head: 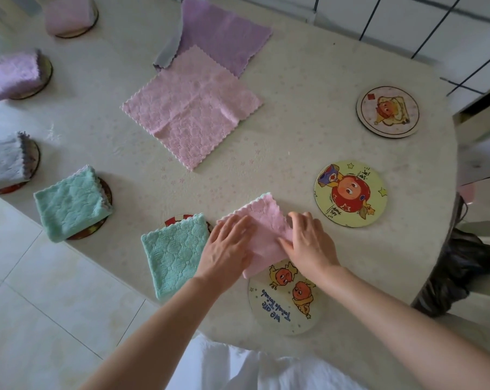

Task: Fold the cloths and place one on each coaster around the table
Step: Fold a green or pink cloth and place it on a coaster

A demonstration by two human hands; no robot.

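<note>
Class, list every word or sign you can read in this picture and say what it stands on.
"we are" on the nearest coaster
Below it, seemingly "Tomato Tomato"
Yellow coaster: characters too blurred to read
Far coaster: red stamp, unreadable

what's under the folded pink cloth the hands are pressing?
The folded pink cloth overlaps the far edge of the tomato coaster; its remainder lies on the table. The coaster's covered strip is hidden.

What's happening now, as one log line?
step: folding | left hand: presses pink cloth | right hand: on same cloth | bare: middle-right coaster, far-right coaster | waiting: flat pink cloth
</note>
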